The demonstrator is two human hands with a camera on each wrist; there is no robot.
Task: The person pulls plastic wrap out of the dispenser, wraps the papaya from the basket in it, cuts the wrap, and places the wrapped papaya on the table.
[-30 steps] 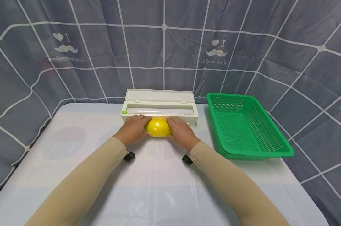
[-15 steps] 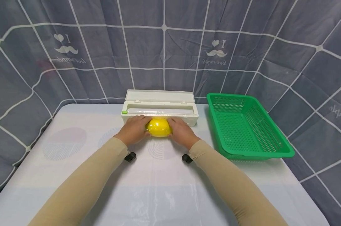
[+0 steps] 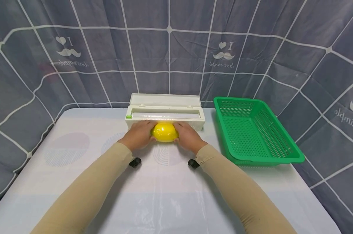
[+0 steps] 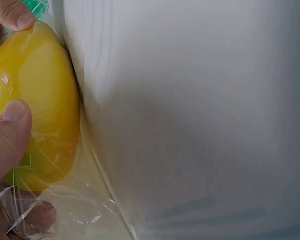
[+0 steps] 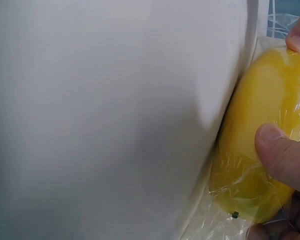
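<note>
In the head view a smooth yellow oval fruit [image 3: 165, 132] sits between both hands, against the front of a white cling film box [image 3: 197, 123]. Clear film covers the fruit, with creases showing in both wrist views. Its ends have a greenish tint, and a small dark stem shows in the right wrist view. My left hand [image 3: 139, 134] grips the left end, thumb [image 4: 11, 137] on the near side. From the right, my right hand [image 3: 189, 136] grips the other end, thumb [image 5: 281, 152] likewise on the near side. The other fingers are partly hidden behind the fruit.
The box's lid [image 3: 165, 99] stands open at the back, exposing the film roll [image 3: 166, 115]. To the right, a green plastic basket [image 3: 237, 156] stands on the white patterned tablecloth [image 3: 170, 208]. Grey checked curtains [image 3: 153, 48] hang behind and at both sides.
</note>
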